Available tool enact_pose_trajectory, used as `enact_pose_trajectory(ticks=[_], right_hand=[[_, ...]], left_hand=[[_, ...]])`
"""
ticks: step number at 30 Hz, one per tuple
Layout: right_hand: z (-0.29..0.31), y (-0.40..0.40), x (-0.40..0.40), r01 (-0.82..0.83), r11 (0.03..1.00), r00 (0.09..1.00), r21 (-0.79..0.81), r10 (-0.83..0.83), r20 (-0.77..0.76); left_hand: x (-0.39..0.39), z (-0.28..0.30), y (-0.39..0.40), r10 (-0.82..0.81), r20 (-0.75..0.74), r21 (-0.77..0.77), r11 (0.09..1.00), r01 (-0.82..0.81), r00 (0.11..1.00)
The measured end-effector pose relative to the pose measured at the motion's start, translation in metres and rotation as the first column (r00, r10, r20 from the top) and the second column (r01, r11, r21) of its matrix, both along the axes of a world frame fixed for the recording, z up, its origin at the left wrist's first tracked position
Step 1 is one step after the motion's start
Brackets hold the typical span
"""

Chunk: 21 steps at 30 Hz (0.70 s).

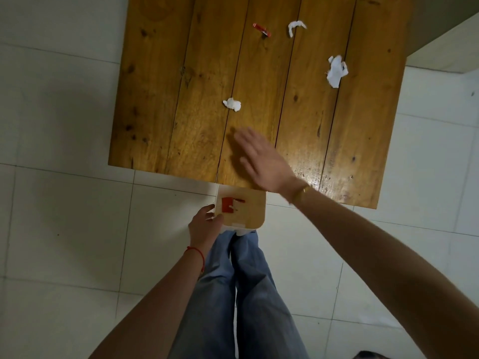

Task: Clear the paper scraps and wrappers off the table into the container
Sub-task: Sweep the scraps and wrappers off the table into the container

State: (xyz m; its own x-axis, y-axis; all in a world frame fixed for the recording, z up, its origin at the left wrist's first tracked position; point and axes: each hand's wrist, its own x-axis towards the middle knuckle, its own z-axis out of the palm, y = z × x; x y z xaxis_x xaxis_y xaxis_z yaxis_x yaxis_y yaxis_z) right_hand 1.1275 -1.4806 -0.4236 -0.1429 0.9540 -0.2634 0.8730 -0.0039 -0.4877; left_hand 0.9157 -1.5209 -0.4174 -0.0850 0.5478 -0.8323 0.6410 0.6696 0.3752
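Note:
A small white container (260, 216) with a tan inside sits just below the wooden table's near edge (166, 169), and my left hand (204, 224) grips its left rim. A red wrapper (228, 204) lies inside it. My right hand (261, 159) hovers flat over the table's near part, fingers spread, holding nothing. On the table lie a small crumpled white paper ball (232, 104), a larger crumpled white paper (336, 71) at the right, a curled white scrap (295, 27) at the back, and a red wrapper (262, 29) next to it.
Pale floor tiles (64, 216) surround the table. My legs in blue jeans (243, 294) stand right below the container. A light-coloured piece of furniture (445, 47) stands at the table's far right corner.

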Motion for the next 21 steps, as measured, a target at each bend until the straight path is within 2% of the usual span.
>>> enact_pose_trajectory(ticks=[4,8,12,19,21], right_hand=[[-0.002,0.076,0.009,0.134,0.991,0.988,-0.006,-0.133,0.08],[-0.007,0.103,0.011,0.11,0.99,0.99,-0.094,-0.1,0.1],[-0.012,0.067,0.004,0.014,0.995,0.998,-0.099,-0.007,0.07],[-0.005,-0.037,-0.028,-0.049,0.989,0.998,-0.142,0.043,-0.047],[-0.007,-0.05,-0.032,-0.015,0.992,0.997,-0.122,0.006,-0.072]], left_hand=[[-0.005,-0.001,0.001,-0.027,-0.009,0.004,1.0,0.027,1.0],[-0.01,-0.003,0.003,-0.033,-0.004,-0.006,0.999,0.033,0.999],[-0.013,-0.002,0.004,-0.026,0.006,-0.013,1.0,0.026,1.0],[-0.014,0.001,0.003,-0.034,0.009,-0.007,0.999,0.034,0.999],[-0.014,0.003,0.002,-0.046,0.003,-0.006,0.999,0.046,0.999]])
